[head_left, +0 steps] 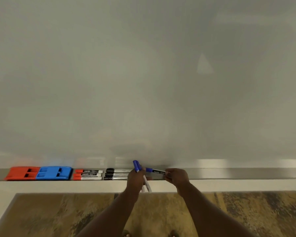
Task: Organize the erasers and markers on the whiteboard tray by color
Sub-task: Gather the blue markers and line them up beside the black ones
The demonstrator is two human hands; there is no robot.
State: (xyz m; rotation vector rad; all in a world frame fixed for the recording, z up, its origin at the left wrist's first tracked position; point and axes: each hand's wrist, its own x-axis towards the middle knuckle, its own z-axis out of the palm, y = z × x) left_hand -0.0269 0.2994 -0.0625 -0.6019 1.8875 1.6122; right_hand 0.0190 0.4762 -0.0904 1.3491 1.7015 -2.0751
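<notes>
On the metal whiteboard tray lie, from the left, a red eraser, a blue eraser, three red-capped markers and three black-capped markers. My left hand is shut on two blue-capped markers held nearly upright, caps up, white barrels sticking out below the hand. My right hand pinches the end of a third blue-capped marker, which lies level just over the tray, cap pointing left.
The blank whiteboard fills the view above the tray. A pale ledge runs under the tray, with a patterned brown floor below. The tray's right stretch holds nothing.
</notes>
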